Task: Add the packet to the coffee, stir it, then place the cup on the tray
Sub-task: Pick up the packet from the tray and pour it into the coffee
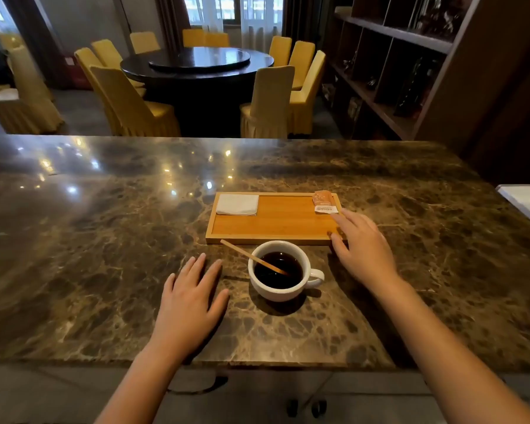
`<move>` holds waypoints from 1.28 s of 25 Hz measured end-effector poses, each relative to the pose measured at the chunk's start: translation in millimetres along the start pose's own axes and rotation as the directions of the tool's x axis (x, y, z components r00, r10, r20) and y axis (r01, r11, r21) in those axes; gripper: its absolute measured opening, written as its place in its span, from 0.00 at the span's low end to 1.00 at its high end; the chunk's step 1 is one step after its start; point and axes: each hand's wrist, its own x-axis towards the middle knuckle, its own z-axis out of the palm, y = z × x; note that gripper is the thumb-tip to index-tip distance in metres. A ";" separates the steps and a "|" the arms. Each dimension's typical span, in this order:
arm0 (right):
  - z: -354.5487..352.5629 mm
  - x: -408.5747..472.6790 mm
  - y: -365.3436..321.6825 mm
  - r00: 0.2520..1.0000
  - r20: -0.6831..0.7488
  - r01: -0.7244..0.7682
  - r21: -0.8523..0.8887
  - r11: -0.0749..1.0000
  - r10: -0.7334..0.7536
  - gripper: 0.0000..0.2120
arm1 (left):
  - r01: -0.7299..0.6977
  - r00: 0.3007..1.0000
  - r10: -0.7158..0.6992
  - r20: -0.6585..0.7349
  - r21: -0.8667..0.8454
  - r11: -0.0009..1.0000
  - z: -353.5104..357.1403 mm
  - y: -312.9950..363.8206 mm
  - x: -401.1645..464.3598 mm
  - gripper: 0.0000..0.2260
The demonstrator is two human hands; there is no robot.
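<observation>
Resting on tray (273, 221) corner: small orange packet (324, 202), white printed end.

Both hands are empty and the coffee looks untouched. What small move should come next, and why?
Probably ease the right hand forward and pinch the packet at the tray's far right corner. Its fingertips sit just short of the packet, which looks unopened, and the stick already rests in the cup.

Two bare forearms enter from the near edge, one left, one right. No sleeve shows on either up to the frame edge. Left hand (190, 298) and right hand (364, 249): five fingers each, short plain nails. Any ring or watch cannot be made out
</observation>
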 end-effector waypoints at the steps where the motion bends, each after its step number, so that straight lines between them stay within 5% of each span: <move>1: 5.5 11.4 3.2 1.000 0.024 -0.001 -0.019 1.000 0.001 0.21 | 0.034 0.999 -0.034 0.019 -0.009 0.999 1.3 0.6 -1.3 0.29; 6: 22.9 47.0 3.6 0.991 0.135 0.008 -0.073 0.997 0.002 0.20 | 0.047 0.999 -0.046 -0.011 0.028 0.999 6.5 -0.9 -2.5 0.29; 13: 34.4 67.3 3.1 1.000 -0.028 -0.004 -0.081 0.997 0.002 0.13 | 0.060 0.998 -0.059 -0.012 0.018 0.998 6.8 -0.6 -2.2 0.29; 18: 38.0 85.2 9.1 0.965 -0.098 -0.242 0.033 0.970 0.244 0.12 | 0.059 0.998 -0.059 -0.015 0.005 0.998 5.5 -0.3 -1.9 0.28; 22: 39.8 91.0 22.0 0.904 0.015 -0.423 0.154 0.893 0.426 0.26 | 0.060 0.998 -0.060 -0.021 -0.009 0.998 5.0 0.5 -1.9 0.28; 32: 44.5 91.2 22.4 0.914 0.012 -0.396 0.237 0.887 0.405 0.22 | 0.058 0.998 -0.059 -0.024 -0.017 0.998 5.3 0.0 -1.9 0.28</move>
